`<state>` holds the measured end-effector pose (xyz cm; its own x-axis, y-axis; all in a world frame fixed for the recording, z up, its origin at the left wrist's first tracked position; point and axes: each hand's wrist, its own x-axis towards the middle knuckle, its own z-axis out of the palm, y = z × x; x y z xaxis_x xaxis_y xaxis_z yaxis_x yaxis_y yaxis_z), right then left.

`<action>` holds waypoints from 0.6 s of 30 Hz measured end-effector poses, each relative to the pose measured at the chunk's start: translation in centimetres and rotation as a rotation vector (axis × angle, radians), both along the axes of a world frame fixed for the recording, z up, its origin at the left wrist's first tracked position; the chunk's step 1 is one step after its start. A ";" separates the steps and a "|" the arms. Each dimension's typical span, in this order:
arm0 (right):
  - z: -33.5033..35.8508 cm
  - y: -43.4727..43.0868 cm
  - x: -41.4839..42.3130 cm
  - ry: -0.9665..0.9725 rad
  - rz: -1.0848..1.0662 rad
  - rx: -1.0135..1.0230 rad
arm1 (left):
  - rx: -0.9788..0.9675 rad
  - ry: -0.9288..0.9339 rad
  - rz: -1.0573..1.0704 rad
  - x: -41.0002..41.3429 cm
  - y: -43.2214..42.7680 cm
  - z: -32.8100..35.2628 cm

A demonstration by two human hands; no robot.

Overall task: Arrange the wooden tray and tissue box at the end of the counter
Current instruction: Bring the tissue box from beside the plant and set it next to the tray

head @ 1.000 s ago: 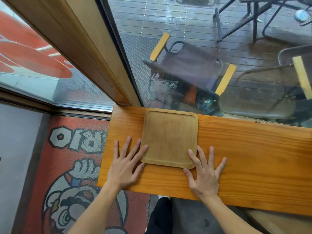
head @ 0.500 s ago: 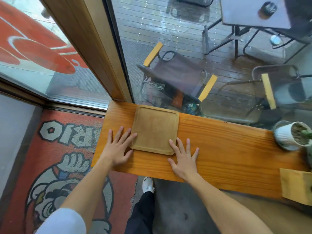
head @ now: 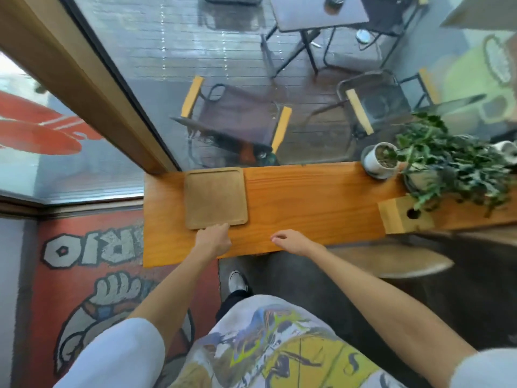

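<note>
Left end of the surface (head: 307, 197): the wooden tray (head: 215, 198) lies flat against the window edge. It looks stiff, light and shallow-rimmed, likely to slide readily on the varnished wood; its near rim or its two side edges offer the best hold. The left hand (head: 214, 239) rests at the tray's near edge, fingers curled and touching it, gripping nothing. The right hand (head: 292, 242) lies loosely curled and empty, apart from the tray. Far right: the wooden tissue box (head: 404, 217) stands beside the plants (head: 447, 163), well apart from both hands.

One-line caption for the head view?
Left hand touches wooden tray at counter end; right hand hovers nearby.
</note>
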<state>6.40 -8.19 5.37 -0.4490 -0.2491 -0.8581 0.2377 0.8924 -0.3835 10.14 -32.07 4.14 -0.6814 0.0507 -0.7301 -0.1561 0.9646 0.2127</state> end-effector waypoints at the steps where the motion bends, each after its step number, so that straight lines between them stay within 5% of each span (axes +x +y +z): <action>1: 0.6 1.6 0.2 0.019 -0.044 -0.009 | 0.022 -0.005 -0.003 -0.3 1.1 0.2; 12: 6.0 22.4 2.9 0.127 -0.917 -0.026 | 0.169 0.034 -0.231 -5.6 18.2 4.1; 18: 6.6 32.1 0.7 0.152 -1.057 -0.049 | 0.207 0.004 -0.174 -7.7 26.3 4.9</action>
<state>7.06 23.91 11.93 -0.5588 0.2964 -0.7746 0.8284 0.2446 -0.5040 2.44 -5.75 9.08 -0.6521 0.3152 -0.6895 0.0097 0.9129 0.4081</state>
